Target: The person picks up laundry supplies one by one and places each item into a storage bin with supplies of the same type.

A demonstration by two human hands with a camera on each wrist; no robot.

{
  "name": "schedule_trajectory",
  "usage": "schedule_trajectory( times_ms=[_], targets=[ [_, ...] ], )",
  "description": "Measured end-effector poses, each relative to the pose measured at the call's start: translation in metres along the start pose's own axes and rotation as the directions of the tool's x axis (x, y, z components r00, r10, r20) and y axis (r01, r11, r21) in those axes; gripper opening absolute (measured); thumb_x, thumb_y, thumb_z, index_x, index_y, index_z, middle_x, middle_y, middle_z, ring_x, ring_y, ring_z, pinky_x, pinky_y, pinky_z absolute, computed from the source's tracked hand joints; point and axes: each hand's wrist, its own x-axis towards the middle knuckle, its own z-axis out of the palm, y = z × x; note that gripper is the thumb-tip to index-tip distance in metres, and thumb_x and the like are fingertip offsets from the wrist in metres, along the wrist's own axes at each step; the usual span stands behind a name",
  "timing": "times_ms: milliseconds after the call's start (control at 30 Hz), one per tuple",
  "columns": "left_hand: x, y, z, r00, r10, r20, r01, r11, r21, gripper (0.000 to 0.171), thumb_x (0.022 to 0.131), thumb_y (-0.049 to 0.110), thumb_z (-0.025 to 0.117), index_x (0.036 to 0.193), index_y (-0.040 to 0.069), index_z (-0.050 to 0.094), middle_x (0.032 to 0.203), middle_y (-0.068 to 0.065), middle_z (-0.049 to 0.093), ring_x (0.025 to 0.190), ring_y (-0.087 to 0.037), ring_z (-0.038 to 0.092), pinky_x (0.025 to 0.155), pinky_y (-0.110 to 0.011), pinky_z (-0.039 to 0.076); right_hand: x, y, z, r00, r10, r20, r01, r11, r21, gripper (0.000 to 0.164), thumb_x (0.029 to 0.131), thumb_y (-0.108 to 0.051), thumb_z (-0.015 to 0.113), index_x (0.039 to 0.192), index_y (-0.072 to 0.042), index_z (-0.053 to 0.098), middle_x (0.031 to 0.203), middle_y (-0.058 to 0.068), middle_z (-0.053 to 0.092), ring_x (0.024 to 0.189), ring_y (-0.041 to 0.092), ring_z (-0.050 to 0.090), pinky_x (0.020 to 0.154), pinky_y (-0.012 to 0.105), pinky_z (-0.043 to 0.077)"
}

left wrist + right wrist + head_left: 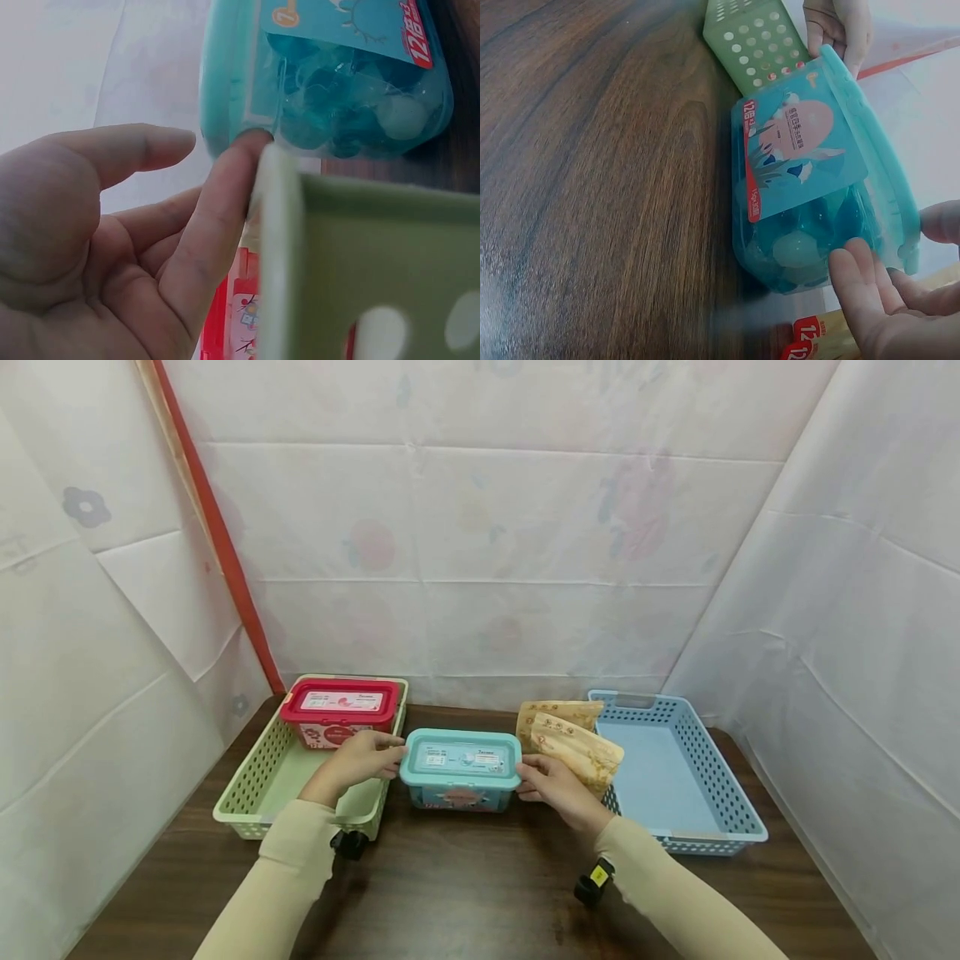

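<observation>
Between the green basket and the blue basket, upright and close above or on the counter (cannot tell which): a teal tub, lid in place. Left hand at the tub's left end, over the green basket's rim: fingers nearly straight and unclenched, one tip touching under the lid's edge, thumb just beside the lid. Right hand at the opposite end: grasping the lid's end, thumb against the lid, fingers underneath and along the clear wall. Inside, blue and white pods; on the front, a label with a pink oval. At the green basket's far end, a red tub, also lidded. Against the blue basket's left side, near the right hand, two gold pouches, partly overlapping. Behind, a pale patterned sheet; on the left, a red strip.
</observation>
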Motion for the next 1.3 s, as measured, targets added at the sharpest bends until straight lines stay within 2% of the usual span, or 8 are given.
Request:
schedule_trajectory(
  times_ms=[233, 600, 800, 1033, 1300],
  targets=[
    [0.0019, -0.0002, 0.0003, 1.000, 0.004, 0.008, -0.004, 1.000, 0.007, 0.046, 0.100, 0.017, 0.061, 0.132, -0.016, 0.054, 0.101, -0.019, 0.070, 0.088, -0.036, 0.071, 0.078, -0.043, 0.059, 0.0000, -0.0017, 0.0026, 1.000, 0.000, -0.029, 0.001, 0.999, 0.045, 0.048, 0.107, -0.018, 0.051, 0.144, 0.011, 0.043, 0.129, 0.021, 0.059, 0.108, 0.028, 0.064, 0.096, 0.044, 0.052],
    [0.0052, -0.0044, 0.0035, 1.000, -0.003, -0.008, 0.003, 1.000, 0.020, 0.046, 0.100, 0.019, 0.064, 0.132, -0.013, 0.056, 0.098, -0.016, 0.071, 0.084, -0.031, 0.071, 0.075, -0.040, 0.060, -0.0010, 0.0006, 0.0034, 0.998, -0.020, -0.059, 0.023, 0.998, 0.063, 0.045, 0.105, -0.015, 0.054, 0.141, 0.012, 0.046, 0.132, 0.023, 0.057, 0.115, 0.029, 0.062, 0.100, 0.046, 0.049],
    [0.0047, -0.0061, 0.0034, 1.000, 0.005, -0.006, -0.005, 1.000, 0.025, 0.047, 0.100, 0.020, 0.063, 0.132, -0.014, 0.056, 0.099, -0.016, 0.071, 0.086, -0.032, 0.071, 0.076, -0.040, 0.059, 0.0002, 0.0016, 0.0033, 0.998, -0.012, -0.056, 0.018, 0.995, 0.093, 0.046, 0.105, -0.015, 0.055, 0.142, 0.010, 0.046, 0.132, 0.022, 0.057, 0.115, 0.028, 0.062, 0.100, 0.044, 0.048],
    [0.0044, -0.0078, 0.0043, 1.000, 0.001, 0.000, -0.001, 1.000, -0.012, 0.049, 0.101, 0.021, 0.062, 0.134, -0.014, 0.054, 0.102, -0.017, 0.070, 0.090, -0.034, 0.071, 0.075, -0.040, 0.059, 0.0015, 0.0037, 0.0040, 0.998, 0.013, -0.062, -0.002, 0.985, 0.175, 0.045, 0.104, -0.011, 0.055, 0.141, 0.012, 0.045, 0.131, 0.025, 0.056, 0.111, 0.027, 0.064, 0.097, 0.040, 0.051],
    [0.0056, -0.0097, 0.0049, 1.000, 0.009, -0.006, -0.009, 0.999, -0.033, 0.050, 0.101, 0.023, 0.062, 0.134, -0.013, 0.054, 0.104, -0.018, 0.069, 0.091, -0.036, 0.070, 0.076, -0.042, 0.059, 0.0009, 0.0056, 0.0060, 0.996, -0.006, -0.091, 0.022, 0.984, 0.179, 0.043, 0.103, -0.013, 0.057, 0.139, 0.011, 0.049, 0.129, 0.023, 0.057, 0.111, 0.026, 0.063, 0.098, 0.041, 0.050]
  ],
)
